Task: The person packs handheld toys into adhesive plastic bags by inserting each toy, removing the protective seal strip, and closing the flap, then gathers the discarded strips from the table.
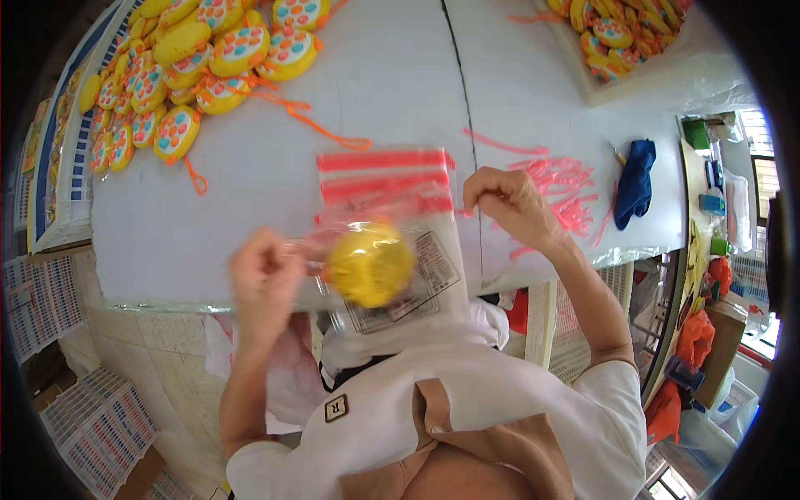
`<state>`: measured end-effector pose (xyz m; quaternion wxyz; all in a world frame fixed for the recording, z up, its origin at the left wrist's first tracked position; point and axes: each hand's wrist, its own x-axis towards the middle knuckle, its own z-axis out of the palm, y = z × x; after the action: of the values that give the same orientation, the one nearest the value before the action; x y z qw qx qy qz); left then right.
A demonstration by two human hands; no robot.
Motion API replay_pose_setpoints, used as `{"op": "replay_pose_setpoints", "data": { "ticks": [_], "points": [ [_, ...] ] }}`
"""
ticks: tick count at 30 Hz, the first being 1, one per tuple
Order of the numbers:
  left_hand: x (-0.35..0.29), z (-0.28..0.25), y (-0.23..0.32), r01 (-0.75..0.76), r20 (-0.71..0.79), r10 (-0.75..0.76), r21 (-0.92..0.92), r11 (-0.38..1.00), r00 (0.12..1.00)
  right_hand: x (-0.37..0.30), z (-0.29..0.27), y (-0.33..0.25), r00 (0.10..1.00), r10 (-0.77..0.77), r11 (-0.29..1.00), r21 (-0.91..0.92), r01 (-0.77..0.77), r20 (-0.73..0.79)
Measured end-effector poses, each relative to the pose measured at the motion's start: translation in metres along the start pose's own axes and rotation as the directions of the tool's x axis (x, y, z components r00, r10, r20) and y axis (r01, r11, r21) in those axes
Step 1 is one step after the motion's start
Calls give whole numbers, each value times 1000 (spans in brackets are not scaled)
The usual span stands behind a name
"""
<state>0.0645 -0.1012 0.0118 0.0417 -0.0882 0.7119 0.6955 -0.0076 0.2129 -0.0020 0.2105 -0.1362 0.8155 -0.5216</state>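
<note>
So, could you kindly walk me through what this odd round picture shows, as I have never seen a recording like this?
There is no machine here: a person wears a wide fisheye camera on the head, looking down at their own two bare hands, which is why straight edges bend near the rim. The left hand grips a clear zip bag with red seal strips, and a round yellow toy sits at the bag; it is blurred, so I cannot tell how far inside it is. The right hand pinches the bag's upper right corner. Below lies a white table. On it are a heap of yellow toys with coloured dots and orange cords at the top left, loose pink strips beside the right hand, a blue cloth, and a tray of more toys at the top right.
</note>
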Motion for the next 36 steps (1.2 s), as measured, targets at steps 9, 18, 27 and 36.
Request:
{"op": "replay_pose_setpoints", "data": {
  "ticks": [9,18,27,36],
  "points": [
    [50,-214,136,-99,-477,854,858,504,208,112,-9,-28,979,-178,958,-245,150,-98],
    [5,53,-19,-605,424,433,588,537,795,276,58,-43,713,-696,422,-755,502,85],
    [1,78,-53,-622,444,448,654,430,776,246,44,-48,772,-588,401,-742,537,241],
    [1,94,-46,-616,361,559,692,376,747,259,71,-55,572,-766,194,-743,641,294]
  ]
}}
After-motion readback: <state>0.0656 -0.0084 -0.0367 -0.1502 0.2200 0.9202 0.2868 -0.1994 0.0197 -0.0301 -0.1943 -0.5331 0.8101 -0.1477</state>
